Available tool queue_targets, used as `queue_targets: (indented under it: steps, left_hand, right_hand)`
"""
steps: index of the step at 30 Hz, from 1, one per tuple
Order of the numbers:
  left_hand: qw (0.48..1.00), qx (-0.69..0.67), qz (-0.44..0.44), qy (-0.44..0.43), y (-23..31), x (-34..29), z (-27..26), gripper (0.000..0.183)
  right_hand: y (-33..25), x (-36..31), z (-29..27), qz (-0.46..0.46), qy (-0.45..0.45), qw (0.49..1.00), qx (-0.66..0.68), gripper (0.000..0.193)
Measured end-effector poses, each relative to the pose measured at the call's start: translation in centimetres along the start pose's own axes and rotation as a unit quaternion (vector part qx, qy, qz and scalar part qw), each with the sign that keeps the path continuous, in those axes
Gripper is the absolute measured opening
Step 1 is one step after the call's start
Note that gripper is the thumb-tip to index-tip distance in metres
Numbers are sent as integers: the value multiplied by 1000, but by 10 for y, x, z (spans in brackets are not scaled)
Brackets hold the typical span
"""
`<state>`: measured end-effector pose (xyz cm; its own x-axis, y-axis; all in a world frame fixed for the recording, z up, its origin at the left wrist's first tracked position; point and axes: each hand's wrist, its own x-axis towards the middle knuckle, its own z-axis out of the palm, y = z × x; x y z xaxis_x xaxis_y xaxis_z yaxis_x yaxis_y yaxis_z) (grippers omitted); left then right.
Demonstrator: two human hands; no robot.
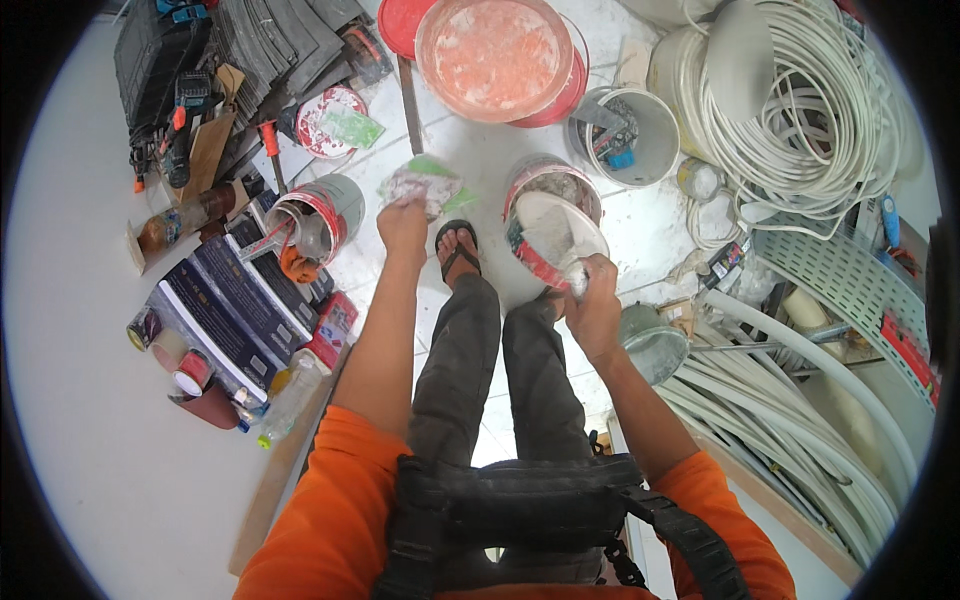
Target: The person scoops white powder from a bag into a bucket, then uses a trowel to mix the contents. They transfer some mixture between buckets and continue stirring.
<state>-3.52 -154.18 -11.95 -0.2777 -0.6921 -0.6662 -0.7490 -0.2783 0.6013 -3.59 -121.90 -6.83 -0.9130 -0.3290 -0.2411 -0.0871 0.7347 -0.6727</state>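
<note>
My left hand (403, 230) is closed on a blurred, floppy-looking green and white piece (425, 187) smeared with white; its exact kind I cannot make out. My right hand (596, 310) grips the near rim of a white tub (562, 228) with a red band on its side. The tub is tilted, and whitish residue coats its inside. Just behind it stands a red-and-white bucket (517, 180) with greyish-white material in it; the tub overlaps its near rim, and whether they touch I cannot tell.
A large orange-red basin (495, 60) stands ahead. To its right are a grey-white bucket (655, 140) with tools and coiled white cable (810, 100). On the left are a bucket (345, 205), dark boxes (215, 315) and a bottle (290, 400). White pipes (770, 430) lie right.
</note>
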Motion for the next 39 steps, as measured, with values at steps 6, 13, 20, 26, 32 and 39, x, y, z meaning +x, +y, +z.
queue_targets:
  steps: [6, 13, 20, 26, 32, 39]
  left_hand:
    - [984, 149, 82, -55, 13, -40, 1, 31]
    - [999, -25, 37, -10, -65, -103, 14, 24]
    - [999, -20, 46, 16, -145, 18, -29, 20]
    - [981, 187, 41, -5, -187, 40, -44, 35]
    - [951, -98, 228, -186, -69, -126, 66, 62]
    - [853, 306, 404, -128, 47, -78, 99, 52]
  right_hand:
    - [-7, 7, -32, 391, 111, 813, 418, 42]
    - [-4, -22, -1, 504, 48, 527, 682, 18]
    - [2, -26, 1, 461, 60, 673, 575, 20]
    - [19, -24, 31, 449, 29, 680, 579, 21]
    - [12, -29, 50, 458, 17, 706, 540, 20]
    - [72, -62, 22, 353, 16, 919, 173, 31]
